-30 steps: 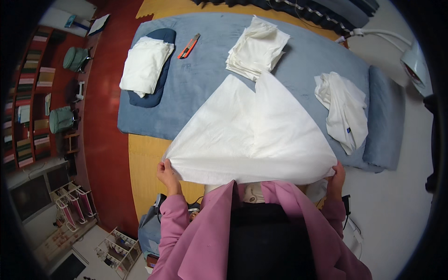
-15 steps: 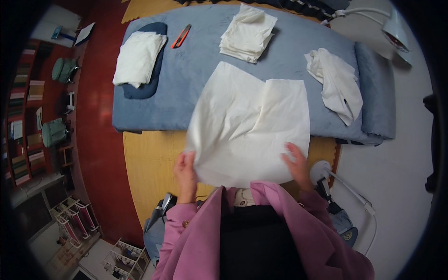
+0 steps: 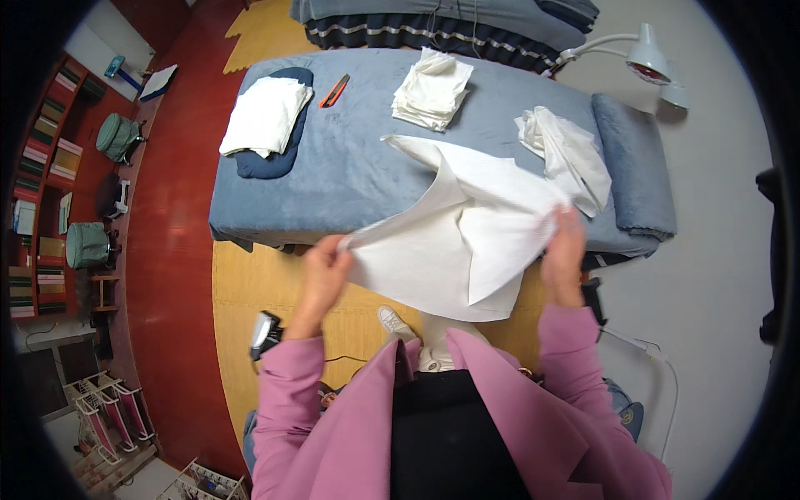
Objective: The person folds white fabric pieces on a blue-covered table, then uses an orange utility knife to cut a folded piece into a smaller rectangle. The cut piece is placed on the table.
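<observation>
A thin white sheet (image 3: 433,250) is stretched between my two hands, folded over itself, its far part lying over the edge of the blue massage bed (image 3: 308,200). My left hand (image 3: 323,273) pinches the sheet's left corner. At the opposite side my right hand (image 3: 564,250) grips the sheet's right edge, slightly blurred. Beyond it on the bed lies a stack of folded white sheets (image 3: 432,90). A crumpled white sheet (image 3: 573,158) rests to the right, close to my right hand. On the left, a folded white pile (image 3: 265,117) sits on a navy cushion (image 3: 268,165).
A red-orange utility knife (image 3: 335,90) lies on the bed between the two piles. A rolled blue bolster (image 3: 635,167) spans the bed's right end. A white lamp (image 3: 648,60) stands behind that end. Another blue bed (image 3: 450,25) is farther back. Green stools (image 3: 87,245) stand left.
My right hand has risen toward the bed and closed on the sheet's right edge. My left hand has moved up slightly. The sheet, spread flatter before, is now folded over and pulled sideways.
</observation>
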`<action>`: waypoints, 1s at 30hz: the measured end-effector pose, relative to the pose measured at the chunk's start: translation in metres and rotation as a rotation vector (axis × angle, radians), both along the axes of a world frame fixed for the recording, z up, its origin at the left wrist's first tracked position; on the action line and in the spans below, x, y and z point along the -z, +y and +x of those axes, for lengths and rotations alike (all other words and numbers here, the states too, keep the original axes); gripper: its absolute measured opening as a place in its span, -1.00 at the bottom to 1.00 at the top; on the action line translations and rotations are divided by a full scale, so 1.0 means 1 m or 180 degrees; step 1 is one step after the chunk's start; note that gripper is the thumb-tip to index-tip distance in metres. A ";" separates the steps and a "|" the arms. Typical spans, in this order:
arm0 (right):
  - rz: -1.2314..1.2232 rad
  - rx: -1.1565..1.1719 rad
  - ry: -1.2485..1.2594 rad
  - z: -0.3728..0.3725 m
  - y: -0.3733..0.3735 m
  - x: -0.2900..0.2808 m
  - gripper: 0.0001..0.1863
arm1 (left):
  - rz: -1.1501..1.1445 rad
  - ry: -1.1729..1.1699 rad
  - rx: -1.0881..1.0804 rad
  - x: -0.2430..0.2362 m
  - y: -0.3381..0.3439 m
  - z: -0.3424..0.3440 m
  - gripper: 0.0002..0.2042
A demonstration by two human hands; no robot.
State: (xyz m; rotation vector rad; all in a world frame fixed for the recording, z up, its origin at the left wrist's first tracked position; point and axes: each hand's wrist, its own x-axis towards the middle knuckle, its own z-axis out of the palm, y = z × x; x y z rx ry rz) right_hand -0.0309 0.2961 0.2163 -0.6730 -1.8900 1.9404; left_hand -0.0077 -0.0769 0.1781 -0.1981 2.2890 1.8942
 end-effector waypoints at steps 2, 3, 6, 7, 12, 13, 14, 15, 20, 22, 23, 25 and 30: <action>0.0319 0.0746 0.0261 -0.012 0.059 -0.019 -0.65 | -0.0377 0.0158 -0.0322 0.005 -0.047 -0.007 -0.80; 0.0048 0.0305 0.0449 -0.016 0.093 -0.032 -0.72 | -0.0460 0.0181 -0.0412 0.006 -0.071 -0.009 -0.81; 0.0352 0.0433 0.0689 -0.030 0.165 -0.058 -0.76 | -0.0795 0.0399 -0.0732 -0.001 -0.133 -0.014 -0.83; 0.0743 0.0358 0.0645 -0.033 0.183 -0.067 -0.74 | -0.0853 0.0511 -0.0834 -0.007 -0.149 -0.017 -0.82; 0.1052 0.0169 0.0667 -0.049 0.249 -0.094 -0.63 | -0.0953 0.0771 -0.1359 -0.033 -0.207 -0.035 -0.80; 0.1057 0.0282 0.0618 -0.053 0.261 -0.095 -0.61 | -0.1194 0.0735 -0.1419 -0.038 -0.217 -0.040 -0.79; 0.1090 0.0379 0.0608 -0.056 0.273 -0.093 -0.59 | -0.1436 0.0791 -0.1463 -0.042 -0.227 -0.047 -0.79; 0.1091 0.0532 0.0567 -0.059 0.285 -0.091 -0.56 | -0.1676 0.0841 -0.1501 -0.044 -0.235 -0.054 -0.78; 0.1665 0.0494 0.0390 -0.064 0.336 -0.088 -0.54 | -0.2224 0.1104 -0.1654 -0.065 -0.265 -0.087 -0.74; 0.1788 0.0450 0.0379 -0.066 0.349 -0.090 -0.56 | -0.2601 0.0920 -0.1856 -0.076 -0.272 -0.097 -0.72; 0.1839 0.0376 0.0420 -0.068 0.355 -0.090 -0.56 | -0.2394 0.0854 -0.1864 -0.082 -0.275 -0.103 -0.71; 0.1849 0.0243 0.0445 -0.073 0.369 -0.085 -0.56 | -0.2421 0.1094 -0.1962 -0.090 -0.277 -0.109 -0.69; 0.1580 -0.0069 0.0256 -0.089 0.417 -0.058 -0.53 | -0.1716 0.1161 -0.2055 -0.110 -0.260 -0.115 -0.67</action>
